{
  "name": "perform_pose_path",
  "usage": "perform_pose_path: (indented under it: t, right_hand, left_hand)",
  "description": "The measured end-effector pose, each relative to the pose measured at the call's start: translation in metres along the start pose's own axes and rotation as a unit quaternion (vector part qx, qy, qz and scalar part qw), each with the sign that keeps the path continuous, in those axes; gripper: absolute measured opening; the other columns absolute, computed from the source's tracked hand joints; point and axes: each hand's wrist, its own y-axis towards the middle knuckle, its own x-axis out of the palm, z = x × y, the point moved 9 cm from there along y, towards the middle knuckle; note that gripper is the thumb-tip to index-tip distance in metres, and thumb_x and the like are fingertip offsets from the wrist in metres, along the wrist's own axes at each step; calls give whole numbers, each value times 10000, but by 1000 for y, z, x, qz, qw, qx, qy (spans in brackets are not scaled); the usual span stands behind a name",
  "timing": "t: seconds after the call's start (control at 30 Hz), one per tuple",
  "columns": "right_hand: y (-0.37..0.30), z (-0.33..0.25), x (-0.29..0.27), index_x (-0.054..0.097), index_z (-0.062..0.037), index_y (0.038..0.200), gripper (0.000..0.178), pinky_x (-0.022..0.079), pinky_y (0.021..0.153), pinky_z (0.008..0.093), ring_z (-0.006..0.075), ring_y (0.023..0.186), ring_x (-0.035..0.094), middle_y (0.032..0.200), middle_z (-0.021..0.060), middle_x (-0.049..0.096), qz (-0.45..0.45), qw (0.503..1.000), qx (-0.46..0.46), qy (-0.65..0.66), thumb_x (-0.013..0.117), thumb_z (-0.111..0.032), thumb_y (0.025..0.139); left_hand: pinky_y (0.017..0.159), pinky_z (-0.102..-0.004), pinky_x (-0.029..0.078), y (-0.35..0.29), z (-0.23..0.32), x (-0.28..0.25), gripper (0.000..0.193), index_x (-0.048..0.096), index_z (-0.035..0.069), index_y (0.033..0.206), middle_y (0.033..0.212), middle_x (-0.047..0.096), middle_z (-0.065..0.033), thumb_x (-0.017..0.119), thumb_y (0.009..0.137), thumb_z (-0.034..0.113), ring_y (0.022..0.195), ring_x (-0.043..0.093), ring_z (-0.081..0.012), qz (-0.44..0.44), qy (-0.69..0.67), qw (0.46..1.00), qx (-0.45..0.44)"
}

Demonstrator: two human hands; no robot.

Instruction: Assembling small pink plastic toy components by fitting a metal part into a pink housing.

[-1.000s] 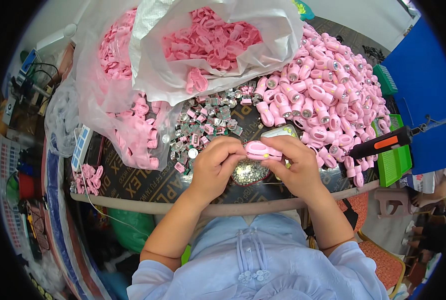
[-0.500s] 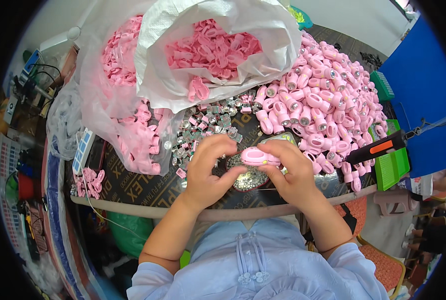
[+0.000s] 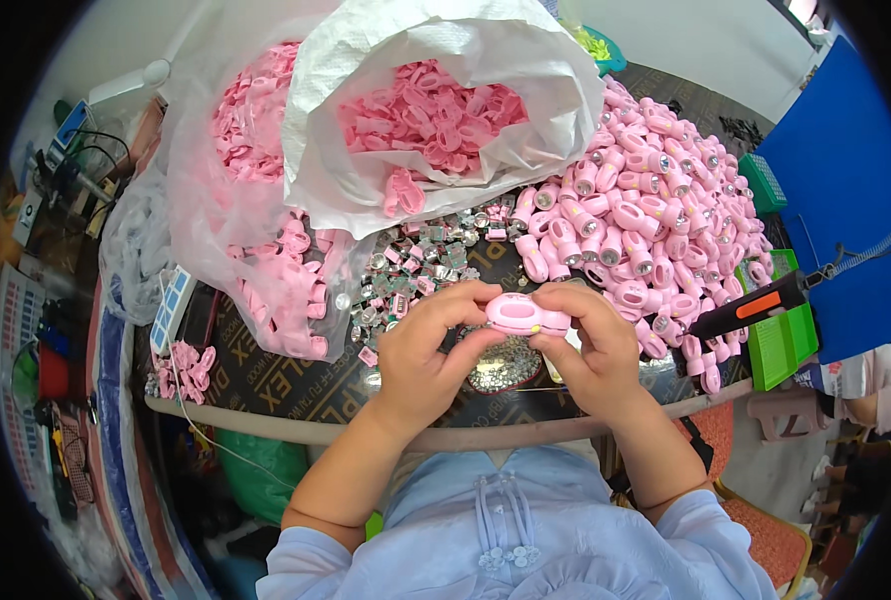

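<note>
Between my two hands is a small pink flashlight with an oval loop handle and a yellow button, lying sideways above the table. My left hand pinches its loop end between thumb and fingers. At the other end, my right hand grips it the same way. Just under it sits a round dish of tiny silvery parts, partly hidden by the hands. Loose metal and pink inner parts are spread beyond my left hand. Past my right hand rises a large heap of similar pink flashlights.
A white sack of pink shells stands at the back, with a clear bag of pink pieces on its left. A black-and-orange electric screwdriver hangs from a coiled cord above a green tray. A power strip lies at left.
The flashlight has turned slightly, its side and yellow button now facing me more. Both hands have come a little lower in the picture and still hold it.
</note>
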Motion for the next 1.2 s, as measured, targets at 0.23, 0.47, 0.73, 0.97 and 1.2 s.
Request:
perform_pose_path:
  t: [0.23,0.47,0.73,0.97,1.2]
  right_hand:
    - [1,-11,-1,661,-12,1147,365,544,875,395,331,1033,672,1114,167,686,0,997,-29,-71,777,-39,803]
    - [2,-18,2,653,-9,1152,363,543,874,409,339,1015,668,1094,169,683,-31,995,-46,-81,776,-80,818]
    - [3,-14,3,663,16,1147,327,548,802,338,267,903,700,1042,163,703,-51,997,-21,-47,753,-83,849]
    - [-26,78,24,667,7,1090,205,492,675,251,84,790,605,924,20,663,-147,938,294,111,696,-123,934]
    - [67,70,-123,543,22,1313,524,498,899,438,368,1072,644,1172,273,644,159,904,182,-353,717,-260,907]
  left_hand:
    - [866,-351,562,5,18,2,261,648,23,987,1114,718,-136,810,785,55,1003,702,-282,-54,124,991,19]
    - [958,-427,509,6,31,22,540,590,9,1269,1199,660,-172,806,780,80,1106,639,-335,-158,214,956,125]
    - [817,-431,507,4,32,26,379,611,3,1145,1012,651,-167,762,808,85,886,621,-350,-135,162,967,145]
    - [847,-408,508,-6,-28,35,324,615,5,1165,1063,670,-172,685,920,203,985,637,-358,-261,206,929,-161]
    - [1161,-488,265,17,178,46,739,625,-82,1172,1281,607,-253,334,1033,583,1308,503,-325,-217,-597,766,96]
